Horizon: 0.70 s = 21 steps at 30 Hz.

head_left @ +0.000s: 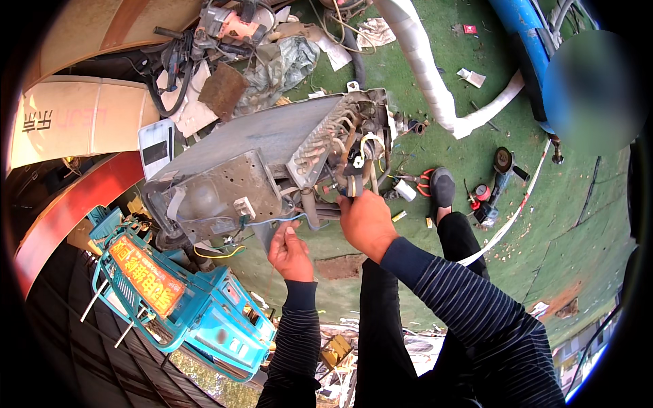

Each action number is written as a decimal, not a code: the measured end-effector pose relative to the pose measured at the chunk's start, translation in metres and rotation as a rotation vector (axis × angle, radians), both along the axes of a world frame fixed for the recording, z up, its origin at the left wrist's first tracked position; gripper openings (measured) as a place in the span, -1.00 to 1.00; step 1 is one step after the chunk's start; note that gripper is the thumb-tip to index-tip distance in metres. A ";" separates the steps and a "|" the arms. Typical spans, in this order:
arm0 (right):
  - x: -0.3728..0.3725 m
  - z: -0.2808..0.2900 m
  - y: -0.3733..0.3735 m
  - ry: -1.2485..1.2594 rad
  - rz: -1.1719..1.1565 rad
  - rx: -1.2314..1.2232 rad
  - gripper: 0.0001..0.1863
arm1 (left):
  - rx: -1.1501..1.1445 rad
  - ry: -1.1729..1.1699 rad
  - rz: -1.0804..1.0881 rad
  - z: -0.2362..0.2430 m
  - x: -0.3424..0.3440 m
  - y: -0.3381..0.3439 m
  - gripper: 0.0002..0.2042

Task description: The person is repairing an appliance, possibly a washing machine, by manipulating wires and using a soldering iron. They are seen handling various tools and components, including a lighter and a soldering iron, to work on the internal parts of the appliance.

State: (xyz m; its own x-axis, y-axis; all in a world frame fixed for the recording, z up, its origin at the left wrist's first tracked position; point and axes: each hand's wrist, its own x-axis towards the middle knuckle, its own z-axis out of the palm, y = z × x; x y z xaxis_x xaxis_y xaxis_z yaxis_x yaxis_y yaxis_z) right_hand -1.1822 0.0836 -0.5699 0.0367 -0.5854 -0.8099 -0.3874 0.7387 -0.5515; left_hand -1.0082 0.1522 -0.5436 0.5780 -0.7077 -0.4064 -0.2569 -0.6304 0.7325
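Note:
A stripped grey air-conditioner unit [265, 146] with coil fins and copper tube bends lies tilted in front of me. My left hand [290, 251] pinches a thin bluish wire [269, 220] that runs from the unit's underside. My right hand [366, 221] reaches into the tangle of wires and pipes at the unit's end [357, 160], fingers closed there; what it grips is hidden. Both forearms wear dark striped sleeves.
Green matting [564, 204] covers the ground. A white wrapped pipe [425, 64] and a blue cylinder [527, 41] lie at the back right. An angle grinder [500, 178], red pliers [423, 180] and a power tool [228, 24] lie about. A turquoise cart [177, 299] stands below left.

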 end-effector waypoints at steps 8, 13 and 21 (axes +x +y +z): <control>-0.004 0.003 0.000 -0.009 -0.024 0.025 -0.71 | -0.011 -0.007 -0.010 -0.001 -0.001 -0.002 -0.75; -0.007 0.008 -0.006 -0.016 -0.041 0.079 -0.69 | -0.010 -0.013 -0.022 -0.001 0.001 -0.002 -0.75; -0.003 0.004 -0.004 -0.005 -0.093 0.097 -0.62 | -0.013 -0.018 -0.036 -0.003 0.002 -0.002 -0.75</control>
